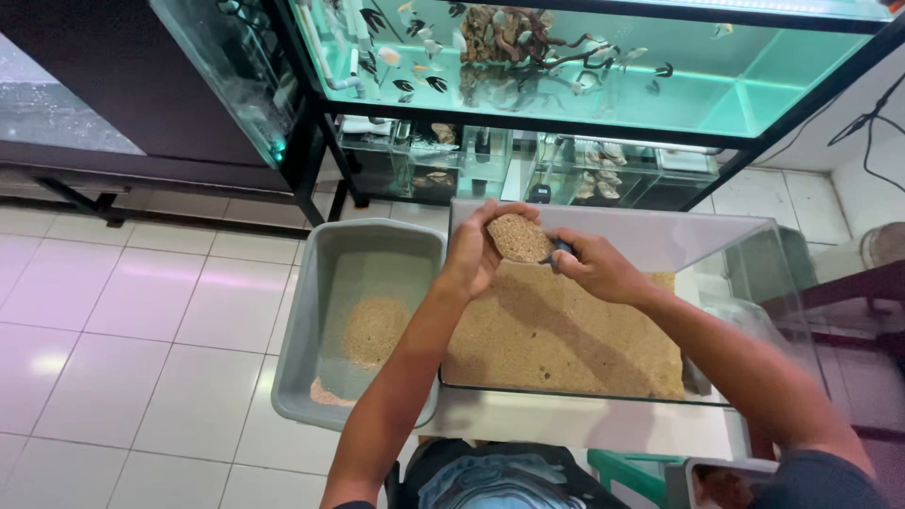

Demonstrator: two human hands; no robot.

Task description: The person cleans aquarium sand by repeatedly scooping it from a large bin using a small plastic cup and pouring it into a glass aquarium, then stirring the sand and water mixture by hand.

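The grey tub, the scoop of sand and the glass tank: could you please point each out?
grey tub (304,311): head view, on its left wall.
scoop of sand (518,238): head view, on the heaped sand.
glass tank (660,236): head view, on its rear pane.

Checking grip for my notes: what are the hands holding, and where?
Right hand grips a sand-filled scoop by its dark handle; left hand cups its bowl.

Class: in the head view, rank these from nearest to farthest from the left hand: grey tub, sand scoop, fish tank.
1. Sand scoop: touching the left hand, on its right.
2. Grey tub: lower left, on the floor.
3. Fish tank: farthest, above.
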